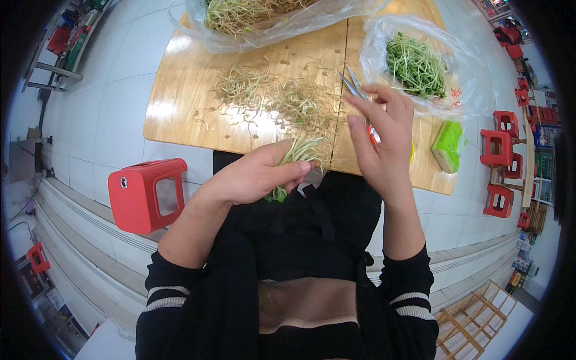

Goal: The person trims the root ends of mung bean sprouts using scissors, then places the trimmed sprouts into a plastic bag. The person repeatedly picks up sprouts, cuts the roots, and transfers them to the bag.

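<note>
A small bunch of bean sprouts (297, 153) is held in my left hand (258, 173), pinched under the thumb at the table's front edge. Its cut pale stems point up and away; the green leaves hang below my palm. My right hand (384, 130) hovers with fingers apart over a pair of scissors (356, 87). The blades are spread and point away from me, while the hand partly hides the red and yellow handles. Loose root trimmings (306, 103) lie in a heap beyond my left hand, with a second heap (238, 85) to its left.
At the back of the wooden table (180, 108) is a clear plastic bag of untrimmed sprouts (238, 15). Another plastic bag (468, 67) holds green sprouts (416, 67). A green tissue pack (447, 146) lies at the right edge. A red stool (144, 193) stands left.
</note>
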Motion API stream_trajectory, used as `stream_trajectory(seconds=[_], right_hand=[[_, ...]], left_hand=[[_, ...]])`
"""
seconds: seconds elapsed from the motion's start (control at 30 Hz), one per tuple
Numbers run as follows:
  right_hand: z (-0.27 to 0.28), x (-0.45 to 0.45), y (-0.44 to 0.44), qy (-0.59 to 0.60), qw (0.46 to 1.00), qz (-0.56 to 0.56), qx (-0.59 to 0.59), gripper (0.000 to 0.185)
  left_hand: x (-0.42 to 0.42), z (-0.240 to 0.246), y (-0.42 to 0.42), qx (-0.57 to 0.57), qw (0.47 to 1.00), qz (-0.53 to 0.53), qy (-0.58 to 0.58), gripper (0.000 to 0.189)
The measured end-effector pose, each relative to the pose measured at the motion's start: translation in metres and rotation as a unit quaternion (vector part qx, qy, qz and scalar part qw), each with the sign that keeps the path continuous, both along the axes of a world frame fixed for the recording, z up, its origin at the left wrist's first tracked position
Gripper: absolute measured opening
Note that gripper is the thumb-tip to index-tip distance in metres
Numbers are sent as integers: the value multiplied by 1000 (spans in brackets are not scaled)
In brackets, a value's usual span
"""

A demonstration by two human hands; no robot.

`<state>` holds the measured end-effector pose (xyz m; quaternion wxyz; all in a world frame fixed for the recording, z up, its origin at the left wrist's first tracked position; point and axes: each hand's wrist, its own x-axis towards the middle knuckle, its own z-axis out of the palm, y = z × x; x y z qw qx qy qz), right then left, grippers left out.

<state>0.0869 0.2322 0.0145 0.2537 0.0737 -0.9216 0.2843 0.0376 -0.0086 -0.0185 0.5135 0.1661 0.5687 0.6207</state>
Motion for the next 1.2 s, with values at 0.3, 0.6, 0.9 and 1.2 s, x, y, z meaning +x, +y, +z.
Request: stream_trajectory(seconds=[0.3,0.6,0.9,1.2], right_hand=[[-3,17,-12,-85,980,135,-118,17],[-6,16,-13,-100,984,124,-81,14],[-3,17,-17,-61,983,135,-111,14],[-9,12,-16,-23,994,108,3,16]], left_hand=[[3,0,1,10,999,40,-8,22],[5,3,4,11,998,54,6,21],[4,5,3,0,998,56,5,19],[4,8,4,-6,998,60,13,19]])
